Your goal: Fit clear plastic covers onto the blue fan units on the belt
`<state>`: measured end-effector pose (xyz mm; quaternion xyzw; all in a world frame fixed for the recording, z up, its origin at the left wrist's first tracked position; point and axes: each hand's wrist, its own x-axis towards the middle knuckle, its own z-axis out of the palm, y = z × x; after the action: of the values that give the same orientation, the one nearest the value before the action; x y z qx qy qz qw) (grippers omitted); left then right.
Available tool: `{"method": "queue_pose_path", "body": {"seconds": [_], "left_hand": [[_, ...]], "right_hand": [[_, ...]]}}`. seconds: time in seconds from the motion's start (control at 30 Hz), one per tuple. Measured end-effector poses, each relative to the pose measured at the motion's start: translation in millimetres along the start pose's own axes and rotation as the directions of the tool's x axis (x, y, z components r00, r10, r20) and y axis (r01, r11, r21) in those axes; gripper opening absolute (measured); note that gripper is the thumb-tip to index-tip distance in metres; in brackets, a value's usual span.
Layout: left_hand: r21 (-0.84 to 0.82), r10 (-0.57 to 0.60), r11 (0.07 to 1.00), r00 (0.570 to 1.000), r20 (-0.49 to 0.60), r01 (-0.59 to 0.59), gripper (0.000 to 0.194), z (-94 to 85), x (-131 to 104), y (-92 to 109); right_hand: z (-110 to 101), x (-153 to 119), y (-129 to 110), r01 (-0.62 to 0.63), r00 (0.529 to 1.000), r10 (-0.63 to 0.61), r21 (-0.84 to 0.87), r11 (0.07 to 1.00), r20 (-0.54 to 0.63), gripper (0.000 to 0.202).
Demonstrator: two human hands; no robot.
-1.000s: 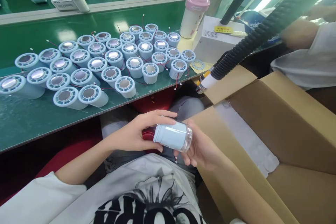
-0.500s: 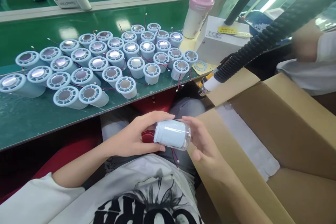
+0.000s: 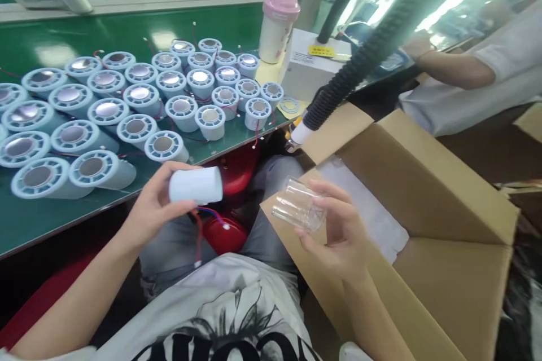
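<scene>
My left hand [image 3: 152, 203] grips a pale blue cylindrical housing [image 3: 199, 185] lying on its side in the air, with thin red and blue wires [image 3: 215, 217] dangling below it. My right hand [image 3: 336, 231] holds a clear transparent cup [image 3: 298, 203] between thumb and fingers, tilted, a short gap away from the housing. Both hands are above my lap. On the green bench to the left, many similar light blue housings [image 3: 138, 127] stand in rows, with round metallic discs on top and thin wires between them.
An open cardboard box [image 3: 457, 287] with white lining sits at my right. A black corrugated hose [image 3: 347, 84] slants over it from a white machine box [image 3: 311, 70]. Behind stands a pink-lidded bottle [image 3: 277, 28]. A co-worker's arm [image 3: 457, 67] shows at far right.
The clear cup has come off the blue housing. My left hand has moved left with the housing; my right hand keeps the cup apart from it. The view has turned right.
</scene>
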<state>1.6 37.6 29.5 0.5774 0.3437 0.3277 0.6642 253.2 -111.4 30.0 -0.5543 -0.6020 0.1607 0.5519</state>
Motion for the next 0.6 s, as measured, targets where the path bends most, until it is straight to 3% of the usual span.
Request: {"method": "queue_pose_path", "body": {"seconds": [0.13,0.4,0.5,0.57,0.6], "left_hand": [[-0.144,-0.278,0.951,0.961,-0.013,0.273,0.032,-8.1,4.2,-4.5],[-0.09,-0.407,0.905,0.909,0.092,0.415,0.03,2.7,4.0,-18.8],[-0.042,-0.429,0.898,0.891,0.15,0.439,0.029,10.8,7.9,-25.0],[-0.038,-0.472,0.873,0.862,0.183,0.486,0.029,18.0,11.6,-29.6],[-0.043,-0.502,0.854,0.844,0.186,0.518,0.027,22.2,13.7,-31.9]], "right_hand": [[-10.5,-1.9,-8.4,-0.011,1.0,0.011,-0.006,1.0,-0.008,0.059],[-12.9,-12.5,-24.7,-0.042,0.998,0.043,0.021,0.999,-0.048,0.058],[-22.7,-25.6,-29.5,-0.055,0.994,0.045,-0.104,0.993,-0.097,0.056],[-46.4,-49.9,-29.1,-0.121,0.974,0.056,-0.296,0.947,-0.22,0.052],[-64.2,-69.3,-28.4,-0.203,0.944,0.06,-0.426,0.882,-0.325,0.051]]}}
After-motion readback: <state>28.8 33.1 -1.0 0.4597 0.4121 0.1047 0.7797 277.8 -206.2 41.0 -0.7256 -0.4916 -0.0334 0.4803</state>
